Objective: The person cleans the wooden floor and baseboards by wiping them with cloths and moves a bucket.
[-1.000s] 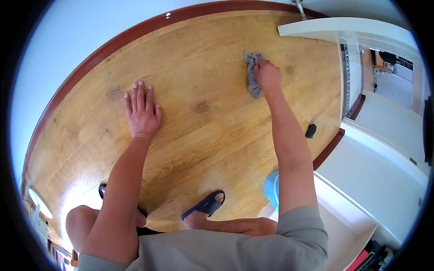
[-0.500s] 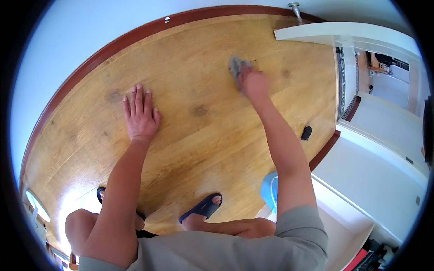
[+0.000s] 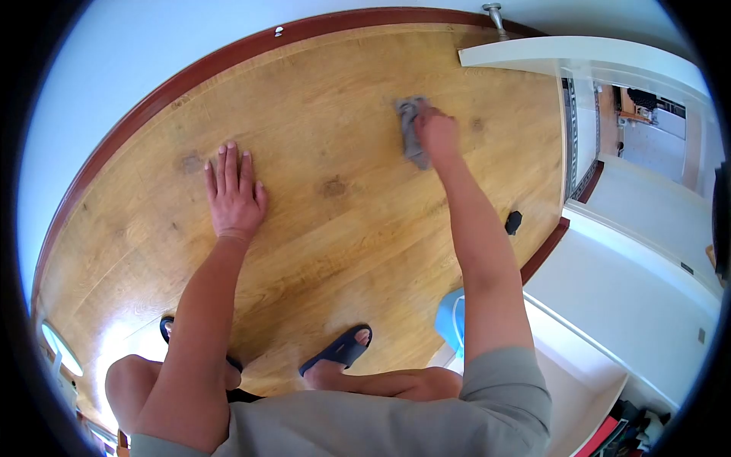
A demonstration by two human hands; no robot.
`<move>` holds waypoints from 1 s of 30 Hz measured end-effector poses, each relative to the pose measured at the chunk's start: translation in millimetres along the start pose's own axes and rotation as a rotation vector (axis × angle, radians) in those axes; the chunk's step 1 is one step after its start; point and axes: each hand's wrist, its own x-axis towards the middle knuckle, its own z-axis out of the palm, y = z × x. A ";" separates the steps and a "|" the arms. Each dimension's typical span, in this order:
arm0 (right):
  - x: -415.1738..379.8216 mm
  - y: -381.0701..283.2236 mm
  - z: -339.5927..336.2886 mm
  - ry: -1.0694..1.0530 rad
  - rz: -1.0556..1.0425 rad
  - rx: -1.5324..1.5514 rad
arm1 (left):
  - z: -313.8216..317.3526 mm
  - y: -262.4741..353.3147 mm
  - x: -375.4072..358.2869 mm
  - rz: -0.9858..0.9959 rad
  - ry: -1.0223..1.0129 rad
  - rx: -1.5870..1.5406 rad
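Observation:
My right hand (image 3: 438,133) is closed on a grey cleaning cloth (image 3: 411,135), pressed against the wood floor (image 3: 304,236) ahead of me and to the right. Part of the cloth spreads out left of the fingers; the rest is hidden under the hand. My left hand (image 3: 234,202) lies flat on the floor at the left, fingers stretched forward, with nothing in it. A dark knot mark (image 3: 190,161) in the wood shows just left of its fingertips.
A blue bucket (image 3: 450,320) stands beside my right arm. A small black object (image 3: 514,222) lies near the right edge of the floor. The white door (image 3: 579,50) stands open at the far right, by a metal doorstop (image 3: 496,19). A dark red baseboard (image 3: 198,70) borders the wall.
My right hand has moved slightly right and toward me with the cloth, which now looks more stretched out lengthwise. My left hand stays in place on the floor.

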 end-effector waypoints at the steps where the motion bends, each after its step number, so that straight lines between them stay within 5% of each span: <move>1: 5.8 9.0 -5.7 -0.009 0.088 0.032 | 0.7 -0.7 0.5 0.005 0.008 0.007; 5: 6.6 -10.8 -11.7 -0.125 0.078 0.011 | 0.7 -0.1 0.8 -0.009 0.001 0.002; 8: -9.9 -29.3 -9.0 0.050 -0.093 0.052 | 1.0 -0.5 1.9 -0.013 0.011 0.003; 13: 8.1 -8.6 -12.6 0.018 0.117 0.084 | 1.6 -1.3 0.6 -0.022 -0.044 0.015; 25: -54.9 -243.8 -44.5 0.131 -0.200 0.299 | 4.2 -1.4 0.1 0.008 0.016 0.026; 30: -53.5 -217.3 -44.7 0.119 -0.220 0.361 | 2.3 -3.0 -0.7 -0.013 -0.033 0.026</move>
